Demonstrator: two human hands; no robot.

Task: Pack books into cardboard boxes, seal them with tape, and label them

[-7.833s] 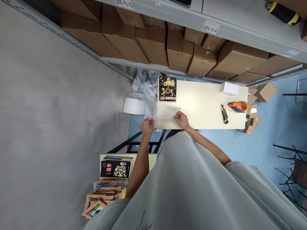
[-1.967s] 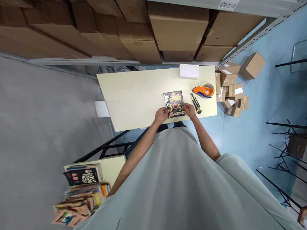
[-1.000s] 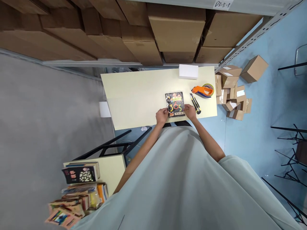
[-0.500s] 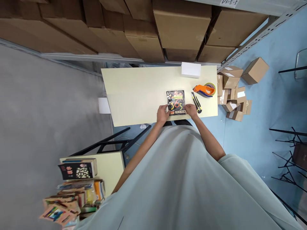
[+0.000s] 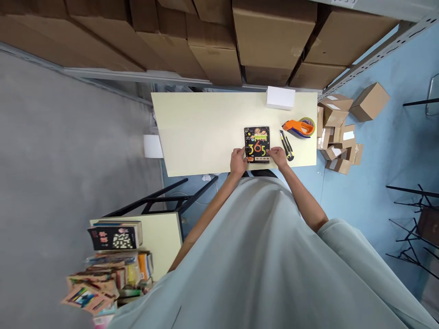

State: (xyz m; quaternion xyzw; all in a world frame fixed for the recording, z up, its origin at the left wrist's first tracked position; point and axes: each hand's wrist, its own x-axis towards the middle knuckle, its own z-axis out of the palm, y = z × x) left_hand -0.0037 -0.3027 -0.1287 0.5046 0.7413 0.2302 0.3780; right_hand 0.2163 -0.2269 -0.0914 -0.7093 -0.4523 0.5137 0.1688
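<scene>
Just right of the frame's centre, one book point(image 5: 257, 145) with a black cover and large coloured digits 365, located near the front edge of a pale yellow table point(image 5: 206, 128). Cover faces up, digits reading upright in the frame. Whether its near edge lies flat or is slightly raised: cannot tell. Left hand point(image 5: 238, 161): at the book's lower left corner, fingers curled, thumb and fingers drawn together on the edge. Right hand point(image 5: 278, 156): at the lower right edge, fingers bent inward, fingertips pinched on the margin and overlapping the cover slightly. Just right of this hand, a black and yellow utility knife point(image 5: 286, 145) lies slanted on the table, apart from the book. Above and right of the knife, an orange tape dispenser point(image 5: 298, 128) with a roll at its right end. Farther up, at the table's far edge, a plain white box point(image 5: 280, 98). Top of frame: brown cartons point(image 5: 274, 34) in a row on a grey metal shelf point(image 5: 394, 10). Right of the table, small cardboard boxes point(image 5: 343, 132), some bearing white labels, clustered on the blue floor point(image 5: 373, 169). Lower left of frame: second pale table point(image 5: 163, 237) carrying a black-covered volume point(image 5: 114, 238) and, below it, a heap of mixed books point(image 5: 103, 278). Left of the main table, a white object point(image 5: 152, 146), partly hidden by the table edge, nature unclear
</scene>
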